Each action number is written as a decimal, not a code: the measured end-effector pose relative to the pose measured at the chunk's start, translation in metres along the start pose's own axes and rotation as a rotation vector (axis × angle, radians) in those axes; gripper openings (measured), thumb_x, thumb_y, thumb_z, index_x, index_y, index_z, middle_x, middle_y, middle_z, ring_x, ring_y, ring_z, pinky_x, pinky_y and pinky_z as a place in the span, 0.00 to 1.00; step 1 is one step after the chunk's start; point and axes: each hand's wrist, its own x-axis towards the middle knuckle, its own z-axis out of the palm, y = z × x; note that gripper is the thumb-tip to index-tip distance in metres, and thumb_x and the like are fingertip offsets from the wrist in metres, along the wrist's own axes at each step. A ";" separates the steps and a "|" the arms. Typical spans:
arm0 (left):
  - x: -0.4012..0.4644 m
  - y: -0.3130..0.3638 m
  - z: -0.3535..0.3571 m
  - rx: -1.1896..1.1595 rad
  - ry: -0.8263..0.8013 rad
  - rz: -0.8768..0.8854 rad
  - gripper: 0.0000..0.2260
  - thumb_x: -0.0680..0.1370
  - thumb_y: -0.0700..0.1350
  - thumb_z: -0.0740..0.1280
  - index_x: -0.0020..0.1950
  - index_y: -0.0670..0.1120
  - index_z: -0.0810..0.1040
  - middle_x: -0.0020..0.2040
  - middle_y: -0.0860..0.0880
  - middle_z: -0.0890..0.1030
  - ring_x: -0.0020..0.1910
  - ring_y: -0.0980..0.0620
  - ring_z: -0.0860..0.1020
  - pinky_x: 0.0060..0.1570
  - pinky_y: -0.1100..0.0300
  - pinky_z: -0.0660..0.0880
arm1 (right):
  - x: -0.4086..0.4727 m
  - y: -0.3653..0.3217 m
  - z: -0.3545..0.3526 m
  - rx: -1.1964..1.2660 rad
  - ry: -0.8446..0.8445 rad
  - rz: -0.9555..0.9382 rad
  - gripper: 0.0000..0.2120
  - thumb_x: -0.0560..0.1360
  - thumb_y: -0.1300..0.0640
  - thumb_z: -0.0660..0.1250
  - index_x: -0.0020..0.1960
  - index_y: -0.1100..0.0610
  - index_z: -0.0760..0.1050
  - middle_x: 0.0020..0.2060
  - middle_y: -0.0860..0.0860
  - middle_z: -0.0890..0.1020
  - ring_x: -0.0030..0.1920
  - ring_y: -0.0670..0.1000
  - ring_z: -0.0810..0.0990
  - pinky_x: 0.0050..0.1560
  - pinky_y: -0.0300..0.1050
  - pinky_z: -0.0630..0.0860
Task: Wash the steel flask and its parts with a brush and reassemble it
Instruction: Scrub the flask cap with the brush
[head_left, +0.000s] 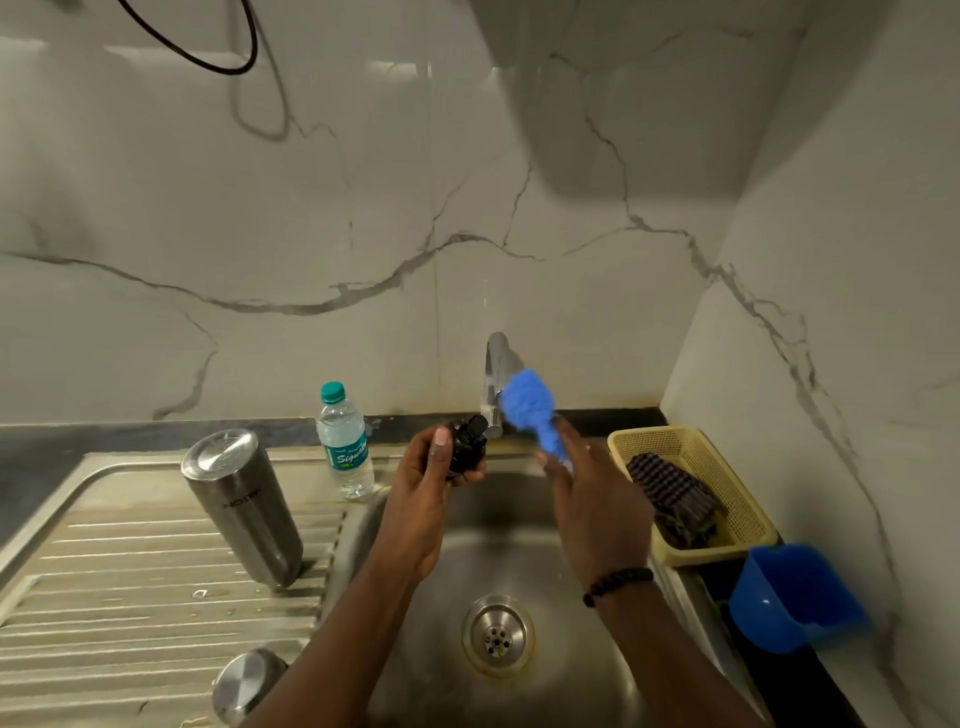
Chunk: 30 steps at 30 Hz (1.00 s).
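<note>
A: Where are the hands, measured from the round steel drain (497, 637) in the sink basin (447, 582)?

B: Both are up beyond the drain, toward the chrome tap (496, 374). The left hand (423, 499) is beyond and left of it, fingers and thumb curled round a small black plastic flask stopper (466, 447). The right hand (592, 499) is beyond and right of it, closed on the handle of a brush with a fluffy blue head (529, 402). A black beaded bracelet (618, 584) sits on that wrist.

A: Are the brush and stopper touching?

B: No, the blue head is just beside the stopper, up and to its right, in front of the tap spout. The two hands are apart.

A: And the flask itself?

B: The tall brushed-steel flask body (241, 506) stands mouth down on the ribbed steel draining board (130, 597), well left of the drain, its flat base uppermost. A round steel cap (244, 686) lies on the same board, left of the drain and nearer the camera, partly hidden by the left forearm.

A: Anything else around?

B: A clear plastic water bottle with a teal cap (344, 441) stands beyond and left of the drain, at the back edge of the sink. To the right of the drain is a pale yellow mesh plastic basket (727, 499) holding a dark scrubbing cloth (672, 499); nearer the camera than that stands a blue plastic tub (795, 597). Marble-patterned wall tiles (311, 208) rise behind everything.
</note>
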 end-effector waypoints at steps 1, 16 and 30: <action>0.000 -0.001 0.000 0.013 0.000 0.008 0.19 0.79 0.54 0.61 0.62 0.43 0.76 0.54 0.45 0.84 0.52 0.42 0.83 0.55 0.51 0.79 | 0.003 0.004 -0.001 0.032 0.030 0.021 0.25 0.78 0.40 0.55 0.73 0.46 0.65 0.48 0.49 0.83 0.38 0.45 0.79 0.33 0.40 0.78; -0.001 0.002 0.004 0.023 -0.063 -0.007 0.19 0.79 0.55 0.61 0.64 0.44 0.76 0.57 0.45 0.83 0.56 0.41 0.82 0.57 0.50 0.79 | 0.007 0.016 -0.005 0.097 0.031 -0.017 0.24 0.79 0.38 0.55 0.71 0.48 0.69 0.46 0.48 0.83 0.37 0.42 0.78 0.32 0.30 0.69; 0.002 0.008 0.013 -0.374 -0.082 -0.354 0.23 0.83 0.58 0.52 0.61 0.43 0.77 0.43 0.43 0.82 0.34 0.53 0.76 0.34 0.62 0.74 | -0.004 0.008 0.001 0.316 -0.027 -0.061 0.26 0.78 0.36 0.56 0.70 0.47 0.70 0.53 0.42 0.82 0.44 0.37 0.80 0.42 0.28 0.74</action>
